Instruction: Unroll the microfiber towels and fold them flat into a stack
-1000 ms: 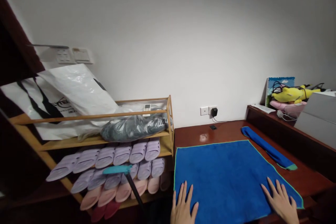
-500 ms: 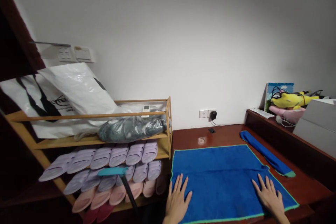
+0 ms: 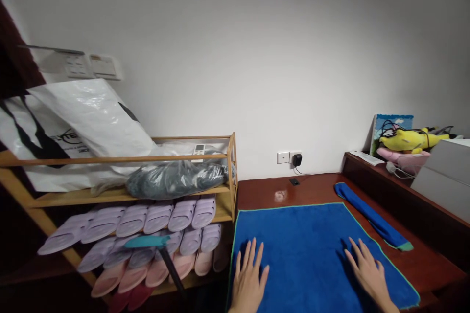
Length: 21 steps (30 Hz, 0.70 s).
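Observation:
A blue cloth with a green edge (image 3: 304, 249) lies spread flat on the reddish-brown wooden table (image 3: 257, 192). Over its left part is my left hand (image 3: 248, 274), palm down, fingers stretched and apart. My right hand (image 3: 368, 270) is over the right part, also with fingers spread and a shadow beside it. Neither hand grips anything; whether they touch the cloth I cannot tell. To the right lies a second blue cloth (image 3: 370, 215), folded or rolled into a long narrow strip.
A wooden shoe rack (image 3: 231, 171) stands left of the table, with several lilac slippers (image 3: 157, 216), a white bag (image 3: 88, 122) and a plastic-wrapped dark bundle (image 3: 176, 178). A raised ledge at right bears a yellow plush toy (image 3: 411, 140) and white boxes (image 3: 446, 171). A black plug (image 3: 296, 159) sits in the wall socket.
The crease across the spread cloth has gone, and its surface is smoother. My right hand has shifted slightly left and up. The view has turned a little.

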Available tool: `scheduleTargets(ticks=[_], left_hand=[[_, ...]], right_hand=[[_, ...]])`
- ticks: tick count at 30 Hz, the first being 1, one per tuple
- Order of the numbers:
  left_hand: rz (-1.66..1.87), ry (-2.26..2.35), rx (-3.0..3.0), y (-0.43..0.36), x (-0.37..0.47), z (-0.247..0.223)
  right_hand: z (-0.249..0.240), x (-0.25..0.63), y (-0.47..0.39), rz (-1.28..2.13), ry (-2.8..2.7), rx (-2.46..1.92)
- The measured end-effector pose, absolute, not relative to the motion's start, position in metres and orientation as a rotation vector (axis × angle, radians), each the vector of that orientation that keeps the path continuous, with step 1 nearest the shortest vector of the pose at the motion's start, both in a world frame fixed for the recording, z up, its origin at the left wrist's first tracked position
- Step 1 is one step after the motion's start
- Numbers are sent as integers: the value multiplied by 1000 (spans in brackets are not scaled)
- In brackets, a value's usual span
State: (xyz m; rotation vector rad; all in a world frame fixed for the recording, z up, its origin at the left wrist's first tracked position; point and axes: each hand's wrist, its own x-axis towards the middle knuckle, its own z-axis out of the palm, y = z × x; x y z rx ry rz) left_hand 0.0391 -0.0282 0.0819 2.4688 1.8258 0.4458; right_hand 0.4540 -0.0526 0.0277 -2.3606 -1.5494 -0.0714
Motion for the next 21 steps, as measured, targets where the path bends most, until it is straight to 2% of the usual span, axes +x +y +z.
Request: scheduleTargets(ticks=[4, 12, 18, 21], left_hand=[[310, 1873, 2394, 6, 40, 76], [272, 1866, 2377, 37, 37, 66], [319, 1860, 2412, 44, 38, 65], [498, 1890, 2485, 36, 35, 62]], right_hand=[[17, 441, -15, 26, -1608, -2405], [-2, 450, 16, -27, -1637, -2465], [7, 446, 11, 45, -1631, -2423], [8, 462, -9, -28, -1636, -2406]])
